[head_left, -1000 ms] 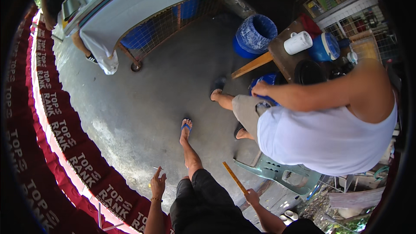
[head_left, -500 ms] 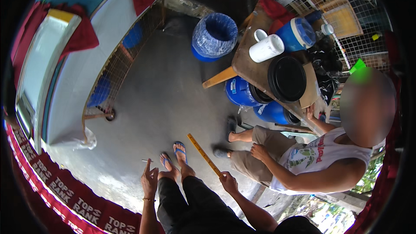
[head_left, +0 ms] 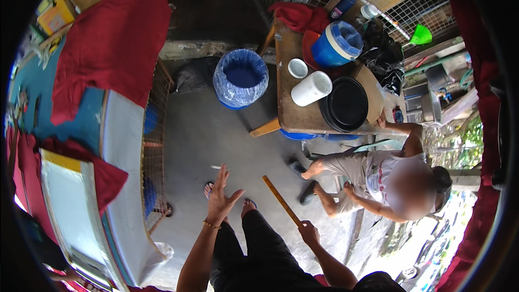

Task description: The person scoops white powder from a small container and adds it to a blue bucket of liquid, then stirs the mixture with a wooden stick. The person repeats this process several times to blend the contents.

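My left hand is raised at the bottom centre, thumb spread, with a thin white cigarette between its fingertips. My right hand grips the lower end of a long yellow measuring stick, which slants up to the left above the grey concrete floor. My feet in flip-flops show below both hands. A person in a white sleeveless top and khaki shorts is at the right by a pale green plastic chair, one hand near the edge of the wooden table.
On the table are a white cylinder, black round lids and a blue cooler. A lined blue bin stands beside it, blue drums beneath. Left is a counter with red cloths and wire mesh below.
My view has swung, bringing the left counter and table fully in. My left hand has risen with the cigarette and spread its thumb. The person has turned and sits lower by the chair.
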`<state>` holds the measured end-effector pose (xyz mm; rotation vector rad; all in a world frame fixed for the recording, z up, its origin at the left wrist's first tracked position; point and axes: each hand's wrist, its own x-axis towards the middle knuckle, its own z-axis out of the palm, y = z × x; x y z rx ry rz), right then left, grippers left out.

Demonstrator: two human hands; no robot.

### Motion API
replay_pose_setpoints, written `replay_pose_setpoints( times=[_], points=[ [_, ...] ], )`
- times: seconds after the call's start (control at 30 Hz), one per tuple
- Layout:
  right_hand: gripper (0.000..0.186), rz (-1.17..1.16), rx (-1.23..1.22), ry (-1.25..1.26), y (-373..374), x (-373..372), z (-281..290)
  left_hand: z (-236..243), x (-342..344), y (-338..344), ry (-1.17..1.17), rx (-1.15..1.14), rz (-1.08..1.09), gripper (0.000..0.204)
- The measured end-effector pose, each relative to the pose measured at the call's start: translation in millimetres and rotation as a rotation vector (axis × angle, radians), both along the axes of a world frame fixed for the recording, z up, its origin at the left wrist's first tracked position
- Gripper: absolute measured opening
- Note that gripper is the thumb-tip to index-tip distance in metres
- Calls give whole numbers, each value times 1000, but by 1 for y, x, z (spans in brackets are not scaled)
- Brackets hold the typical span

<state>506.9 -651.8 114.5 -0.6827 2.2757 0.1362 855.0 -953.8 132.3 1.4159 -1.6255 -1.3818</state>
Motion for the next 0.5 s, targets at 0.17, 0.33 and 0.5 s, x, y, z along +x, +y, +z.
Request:
replay_pose_setpoints(
  times=[0.17,0.33,0.5],
  points=[
    [38,-147,2,-3,-8,35,13,33,-47,-113,34,-71,-157,132],
    [39,-263,0,0,-25,60,1,42,-132,-211,78,-248,-307,143],
    [43,-357,85,-29,-64,73,1,32,-236,-299,250,-365,-425,153]
  ],
)
